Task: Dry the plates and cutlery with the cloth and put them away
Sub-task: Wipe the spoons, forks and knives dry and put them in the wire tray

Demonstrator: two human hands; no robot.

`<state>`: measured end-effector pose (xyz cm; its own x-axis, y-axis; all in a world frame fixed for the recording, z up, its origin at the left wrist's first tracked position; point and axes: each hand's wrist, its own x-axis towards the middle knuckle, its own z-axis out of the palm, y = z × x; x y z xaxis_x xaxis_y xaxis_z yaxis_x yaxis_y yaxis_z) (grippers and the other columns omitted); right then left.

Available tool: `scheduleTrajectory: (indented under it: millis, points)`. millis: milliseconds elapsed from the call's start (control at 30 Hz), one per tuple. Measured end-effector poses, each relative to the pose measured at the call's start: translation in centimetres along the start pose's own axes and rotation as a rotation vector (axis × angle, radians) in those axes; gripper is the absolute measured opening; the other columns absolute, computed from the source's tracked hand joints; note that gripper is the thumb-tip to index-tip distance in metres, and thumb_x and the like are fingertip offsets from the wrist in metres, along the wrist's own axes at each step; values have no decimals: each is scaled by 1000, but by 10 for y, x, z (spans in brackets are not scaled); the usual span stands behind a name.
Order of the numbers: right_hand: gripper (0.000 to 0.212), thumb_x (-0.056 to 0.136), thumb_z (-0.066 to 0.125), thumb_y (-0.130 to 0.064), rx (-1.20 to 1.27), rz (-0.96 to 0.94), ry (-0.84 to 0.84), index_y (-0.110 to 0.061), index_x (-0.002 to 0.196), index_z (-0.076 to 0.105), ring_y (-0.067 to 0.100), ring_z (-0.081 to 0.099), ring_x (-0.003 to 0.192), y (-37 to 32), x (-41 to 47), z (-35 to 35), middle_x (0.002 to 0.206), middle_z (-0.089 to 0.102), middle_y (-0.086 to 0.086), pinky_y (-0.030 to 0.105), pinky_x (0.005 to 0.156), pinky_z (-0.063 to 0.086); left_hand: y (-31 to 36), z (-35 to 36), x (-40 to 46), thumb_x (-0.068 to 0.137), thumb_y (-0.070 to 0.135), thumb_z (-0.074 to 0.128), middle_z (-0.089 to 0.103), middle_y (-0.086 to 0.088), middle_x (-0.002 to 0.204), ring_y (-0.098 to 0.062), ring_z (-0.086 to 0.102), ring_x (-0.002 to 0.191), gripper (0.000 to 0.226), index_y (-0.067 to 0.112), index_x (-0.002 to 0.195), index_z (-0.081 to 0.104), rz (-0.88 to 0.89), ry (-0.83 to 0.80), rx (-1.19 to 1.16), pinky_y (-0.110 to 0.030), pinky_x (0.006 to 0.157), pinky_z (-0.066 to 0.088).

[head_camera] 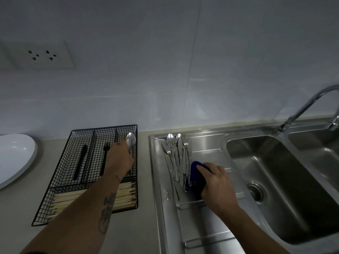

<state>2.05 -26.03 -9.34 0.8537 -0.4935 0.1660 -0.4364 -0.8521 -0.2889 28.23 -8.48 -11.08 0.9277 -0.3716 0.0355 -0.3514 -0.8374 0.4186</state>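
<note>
Nearest the camera, two bare forearms reach out over the grey bench (pixel 22 213), the left one tattooed. The left hand (pixel 120 158) is over the right-hand compartment of the black wire cutlery tray (pixel 60 162), its fingers curled around the handle of a silver spoon (pixel 130 141) whose bowl points toward the wall. The near compartment of the tray, crossways, is filled with pale chopsticks (pixel 126 197); the two compartments to the left of the spoon hold a black knife (pixel 80 162) and a black fork (pixel 104 156). The right hand (pixel 216 182) is on the steel draining board (pixel 211 233) of the sink, fingers curled over a bunched blue cloth (pixel 197 177) that it grips against the board. Just to the left of the cloth, touching it, a bundle of silver cutlery (pixel 177 156) lies on the draining board: spoons, forks and knives side by side, heads toward the wall. Right of the draining board is the sink basin (pixel 286 180) with its round drain. At the far left of the bench is a stack of white plates (pixel 14 154), well apart from the tray. Farther back, a chrome tap (pixel 308 105) arches over the sink, and a white wall socket (pixel 40 55) is set in the pale tiled wall.
</note>
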Motion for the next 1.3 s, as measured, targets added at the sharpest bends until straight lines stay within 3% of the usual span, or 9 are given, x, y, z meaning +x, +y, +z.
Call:
scheduleTrajectory:
  millis: [100, 200, 300, 433, 567, 767, 933, 1167, 1300]
  points:
    - [66, 57, 80, -4, -12, 8, -2, -15, 120, 64, 28, 58, 100, 4, 1, -3, 118, 63, 5, 42, 79, 55, 12, 3, 0, 79, -3, 61, 57, -15, 100, -29, 56, 86, 23, 4, 101, 61, 71, 109, -46, -34, 62, 45]
    - [66, 54, 80, -4, -36, 12, -5, -15, 118, 65, 27, 59, 98, 10, 4, -5, 116, 64, 5, 40, 78, 55, 45, 8, 9, 83, 2, 53, 58, -7, 100, -24, 55, 92, 19, 11, 96, 64, 187, 147, -131, -35, 74, 48]
    - [68, 52, 82, -4, -52, 24, -2, -15, 117, 65, 28, 59, 98, 19, 9, -4, 115, 65, 6, 41, 78, 56, 85, 24, 24, 89, 6, 51, 58, -2, 98, -18, 54, 92, 18, 12, 98, 67, 219, 46, -192, -27, 75, 40]
    - [71, 47, 85, -4, -59, 24, 10, -13, 116, 66, 29, 61, 98, 34, 16, -3, 115, 65, 7, 43, 76, 57, 111, 54, 53, 86, 5, 53, 69, -9, 96, -27, 65, 91, 19, 4, 92, 71, 145, -115, -170, -31, 73, 49]
    - [68, 52, 80, -1, -44, 21, 35, -12, 118, 66, 30, 60, 98, 46, 18, 2, 116, 65, 8, 43, 78, 55, 126, 71, 74, 86, 12, 58, 71, -4, 98, -26, 66, 93, 19, 13, 98, 72, 94, -180, -122, -29, 77, 51]
    - [62, 62, 77, -7, -36, 35, 8, -13, 122, 64, 29, 58, 102, 53, 18, 3, 120, 63, 7, 43, 81, 54, 137, 71, 89, 74, 9, 63, 71, -3, 78, -18, 64, 67, 12, 10, 80, 72, 44, -268, -115, -30, 67, 58]
    - [58, 63, 78, -12, -31, 17, -31, -16, 120, 65, 29, 58, 103, 44, 24, 7, 119, 63, 5, 45, 82, 52, 134, 54, 92, 84, 2, 55, 63, -6, 79, -22, 61, 71, 14, 5, 84, 69, -24, -94, -233, -33, 65, 54]
    - [62, 57, 80, -6, -35, 8, -57, -17, 116, 66, 28, 59, 99, 35, 19, 9, 115, 65, 4, 41, 77, 54, 104, 34, 80, 91, 2, 53, 62, 0, 93, -13, 55, 82, 12, 11, 91, 62, -93, 81, -405, -10, 56, 30]
    - [64, 53, 84, -7, -46, 6, -73, -15, 114, 68, 29, 61, 96, 31, 14, 6, 112, 67, 5, 41, 78, 56, 95, 21, 67, 93, 2, 54, 60, 0, 91, -15, 58, 83, 11, 12, 90, 59, -96, 130, -473, -12, 56, 34]
